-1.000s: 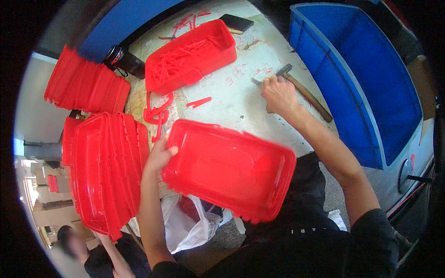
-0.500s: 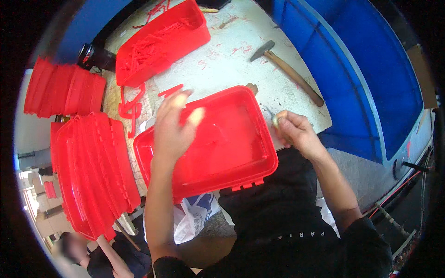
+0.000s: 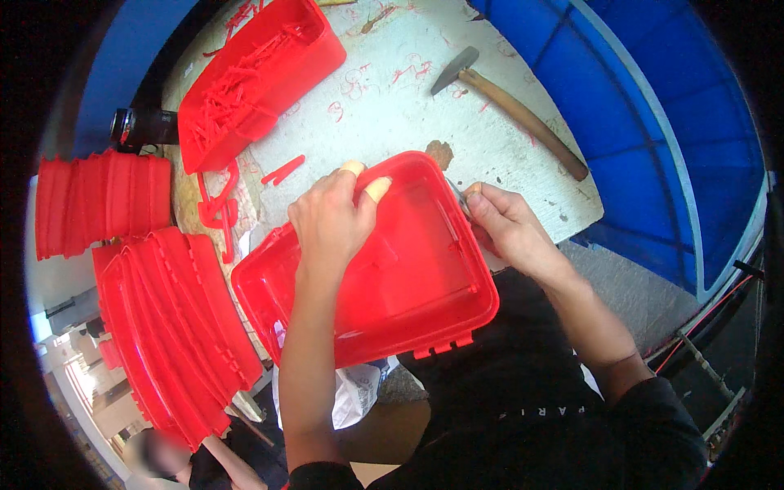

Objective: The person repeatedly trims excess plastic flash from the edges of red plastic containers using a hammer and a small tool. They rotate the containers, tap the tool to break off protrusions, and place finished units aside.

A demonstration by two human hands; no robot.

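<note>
A shallow red plastic box shell [image 3: 392, 269] with rounded corners and hinge tabs on its near edge lies in front of me, its hollow facing up. My left hand [image 3: 333, 214], with pale covers on thumb and finger, grips its far rim, thumb inside and fingers over the outside. At the shell's right rim, my right hand [image 3: 514, 229] is closed round a small metal blade [image 3: 459, 196]; most of its handle is hidden in the fingers. The blade lies against or just beside the rim; I cannot tell which.
A hammer [image 3: 523, 118] lies on the white worktop [image 3: 367, 106]. Beyond stands a red bin [image 3: 314, 61] of plastic scraps, with loose red strips [image 3: 284, 170] nearby. Stacked red shells [image 3: 175, 327] rise at left, near another person's arm [image 3: 233, 464]. A blue crate [image 3: 645, 163] stands right.
My left hand has come down from above the shell onto its far rim. The right hand has brought the blade left to the right rim. The view has shifted slightly.
</note>
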